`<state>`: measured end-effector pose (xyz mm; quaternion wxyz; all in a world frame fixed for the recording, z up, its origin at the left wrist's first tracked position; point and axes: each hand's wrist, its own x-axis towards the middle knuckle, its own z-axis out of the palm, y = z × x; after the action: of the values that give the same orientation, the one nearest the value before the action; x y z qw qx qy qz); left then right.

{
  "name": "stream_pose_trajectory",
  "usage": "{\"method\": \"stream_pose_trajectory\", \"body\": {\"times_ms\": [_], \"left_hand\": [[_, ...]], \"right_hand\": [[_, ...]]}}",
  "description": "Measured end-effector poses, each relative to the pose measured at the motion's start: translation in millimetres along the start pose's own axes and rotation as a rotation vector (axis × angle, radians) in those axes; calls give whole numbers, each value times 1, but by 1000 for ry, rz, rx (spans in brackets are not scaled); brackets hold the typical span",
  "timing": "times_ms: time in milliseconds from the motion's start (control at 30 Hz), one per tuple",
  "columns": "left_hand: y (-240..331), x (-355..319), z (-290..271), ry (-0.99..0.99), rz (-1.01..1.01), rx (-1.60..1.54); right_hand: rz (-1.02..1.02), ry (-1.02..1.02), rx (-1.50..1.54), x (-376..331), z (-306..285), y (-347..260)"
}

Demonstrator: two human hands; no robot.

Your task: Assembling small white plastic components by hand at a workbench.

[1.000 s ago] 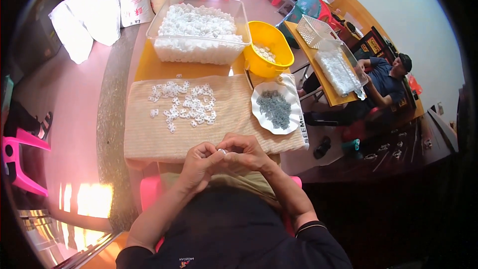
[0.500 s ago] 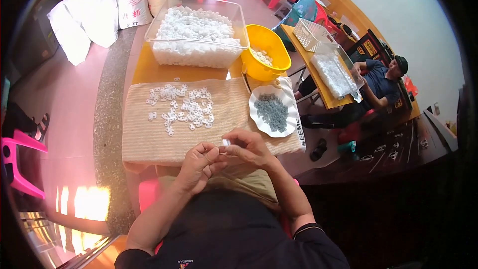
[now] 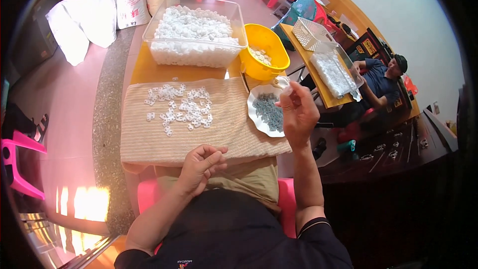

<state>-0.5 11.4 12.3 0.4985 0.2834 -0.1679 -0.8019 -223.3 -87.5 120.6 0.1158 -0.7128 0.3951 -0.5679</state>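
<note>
Small white piece, near the right rim of the scalloped white plate, is pinched by the upraised right hand; left of the plate, the half-curled left hand's grip is unclear.

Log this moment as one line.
left hand: loosely curled, near cloth; right hand: pinching small white piece, near white plate; grey pieces: on plate; white parts: scattered on cloth
</note>
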Motion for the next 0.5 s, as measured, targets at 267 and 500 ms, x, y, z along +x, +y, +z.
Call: {"method": "stream_pose_trajectory", "body": {"times_ms": [267, 500], "left_hand": [[1, 0, 1, 27, -5, 9], [-1, -1, 0, 31, 15, 17]], "right_hand": [[-202, 115, -110, 24, -3, -9], [-185, 159, -99, 44, 0, 7]]}}
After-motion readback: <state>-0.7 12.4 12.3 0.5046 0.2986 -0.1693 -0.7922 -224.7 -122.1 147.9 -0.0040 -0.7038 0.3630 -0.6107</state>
